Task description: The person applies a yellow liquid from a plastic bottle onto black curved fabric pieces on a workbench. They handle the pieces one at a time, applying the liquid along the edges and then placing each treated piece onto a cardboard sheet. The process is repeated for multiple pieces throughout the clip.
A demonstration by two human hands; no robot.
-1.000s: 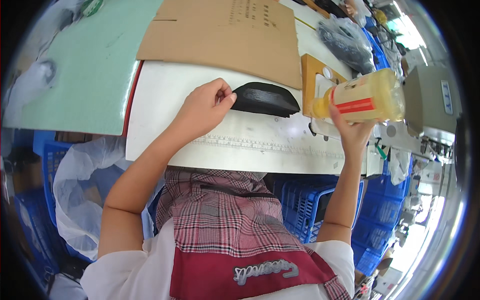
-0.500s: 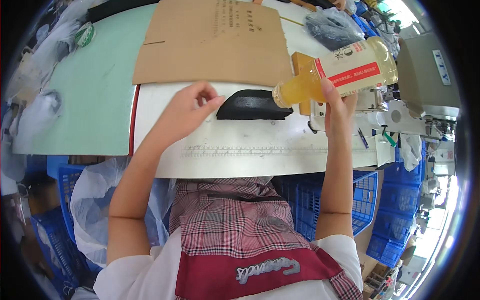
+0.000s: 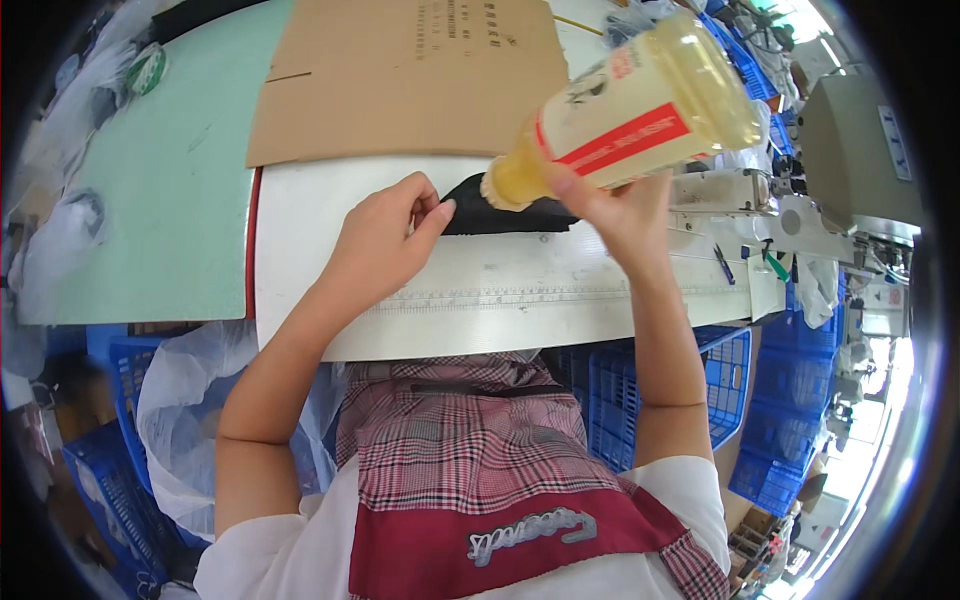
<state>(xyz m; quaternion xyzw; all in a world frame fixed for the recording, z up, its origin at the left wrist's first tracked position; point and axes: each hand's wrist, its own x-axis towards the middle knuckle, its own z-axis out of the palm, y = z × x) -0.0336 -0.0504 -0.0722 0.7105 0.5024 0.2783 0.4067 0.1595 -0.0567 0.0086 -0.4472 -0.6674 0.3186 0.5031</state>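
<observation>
A black, curved-edged piece of material [image 3: 466, 210] lies on the white table [image 3: 450, 330]. My left hand [image 3: 385, 238] is at its left end, thumb and forefinger closed together on the tip. My right hand [image 3: 630, 215] grips a bottle [image 3: 625, 110] of yellowish liquid with a cream and red label. The bottle is tipped, its neck pointing down and left over the middle of the black piece and hiding part of it. Whether the mouth touches the piece or liquid comes out, I cannot tell.
A brown cardboard sheet [image 3: 400, 90] lies beyond the black piece, and a green board [image 3: 190, 210] is at the left. To the right stands a sewing machine [image 3: 850, 150], with a pen [image 3: 723, 264] near it. Blue crates [image 3: 620, 400] sit below the table.
My right hand has brought the bottle left and nearer, its neck now over the middle of the black piece. My left hand has moved slightly right onto the piece's tip.
</observation>
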